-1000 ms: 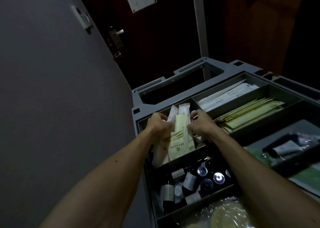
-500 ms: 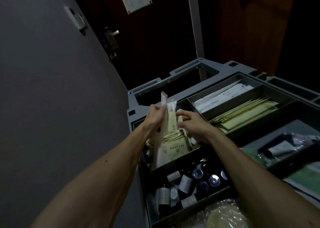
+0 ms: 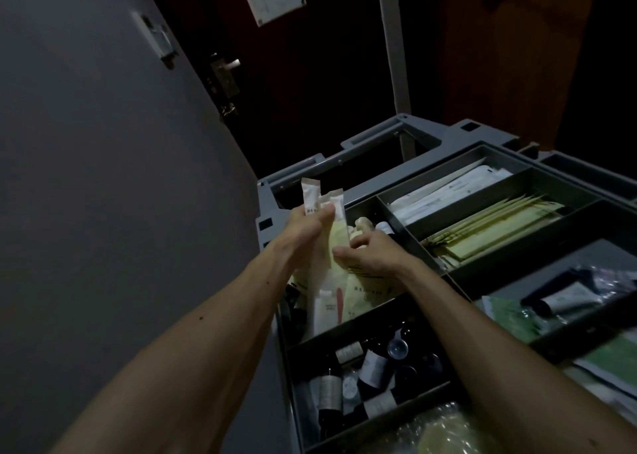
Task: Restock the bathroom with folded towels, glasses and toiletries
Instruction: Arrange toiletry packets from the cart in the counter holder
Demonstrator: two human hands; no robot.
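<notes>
The packets (image 3: 311, 195) are small white ones. They stand up in the left hand (image 3: 305, 227), above the far left box of the cart (image 3: 344, 164). The fingers are curled round the bunch and the tops poke out above the hand. Holding them up like this likely keeps the picked ones apart from the rest.

Just beside it, the right hand (image 3: 377, 252) is down on the yellow packets (image 3: 365, 291) that lie in that same box. Its fingers are bent and its thumb lies on a packet. I cannot tell if it is pinching one or only feeling through them. It looks like the person is choosing what to take to the bathroom, so the job seems to be at an early part.

In the next box toward the person are little bottles (image 3: 374, 367), standing and lying close together. To the right are long white packets (image 3: 448, 191) in one box and long yellow packets (image 3: 493, 226) in the next. Each kind has its own box, so it is easy to find. A dark tube (image 3: 565, 303) lies farther right.

Past the cart is a dark door (image 3: 310, 74), and a grey wall (image 3: 103, 177) is on the left.
</notes>
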